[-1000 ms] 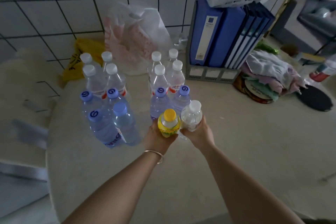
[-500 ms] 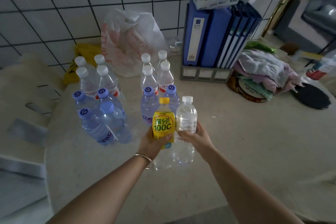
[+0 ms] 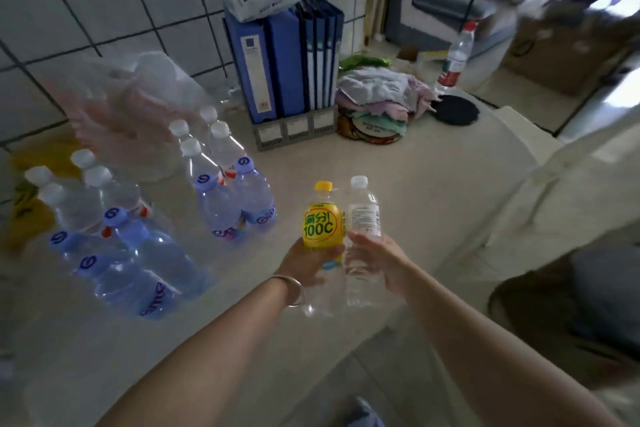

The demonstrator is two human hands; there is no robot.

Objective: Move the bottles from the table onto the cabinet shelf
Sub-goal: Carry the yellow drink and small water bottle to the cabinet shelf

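The left hand [image 3: 304, 262] gripped a yellow-labelled bottle [image 3: 322, 218], and the right hand [image 3: 375, 253] gripped a clear bottle [image 3: 362, 215]; both were held upright, side by side and touching, lifted above the table [image 3: 398, 191]. To the left, two groups of water bottles [image 3: 228, 184] stood on the table near a plastic bag [image 3: 138, 104]. Blue binders [image 3: 284, 59] stood against the tiled wall beside folded cloths [image 3: 377, 94].
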